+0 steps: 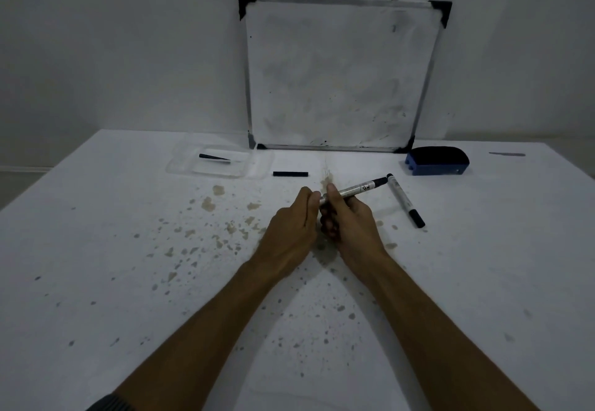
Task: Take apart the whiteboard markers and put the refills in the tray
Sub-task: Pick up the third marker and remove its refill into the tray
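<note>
Silver-barrelled whiteboard marker with black tip (355,189): held above the table centre, tip pointing far right; right hand (349,220) fingers clamped round the barrel, left hand (291,224) fingers closed on its near-left end

Second silver marker with black cap (405,199): lying on the table just right of the hands, apart from them

Black tapered refill (214,157): lying inside the clear plastic tray (180,166), far left

Short black cylindrical piece (290,174): on the table between tray and markers

Blue whiteboard eraser (436,162): far right

Smudged metal-framed whiteboard (338,72): leaning against the wall

White, stain-spotted table (128,249)
</note>
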